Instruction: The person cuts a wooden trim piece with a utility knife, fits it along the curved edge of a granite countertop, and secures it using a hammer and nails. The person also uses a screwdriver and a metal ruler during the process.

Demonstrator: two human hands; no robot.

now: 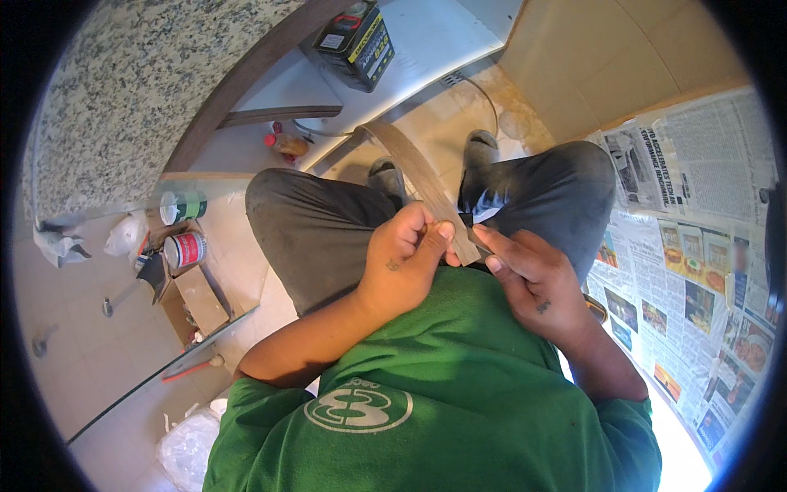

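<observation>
A long wood-grain strip of edge banding [414, 164] runs from the far cabinet edge down between my knees to my lap, bending over at its far end. My left hand [407, 261] is closed on the strip near its close end, thumb pressed on its face. My right hand [531, 275] is closed at the strip's right edge, thumb and index finger near the end. A small dark thing [474, 234] shows at its fingertips; I cannot make out its kind.
Ahead, a black and yellow can [357, 49] stands in a white cabinet beside a bottle [287, 145]. A speckled stone top [156, 74] spans the upper left. Tins [185, 249] and a cardboard box [197, 299] sit behind a glass edge at left. Newspaper [689, 271] covers the right side.
</observation>
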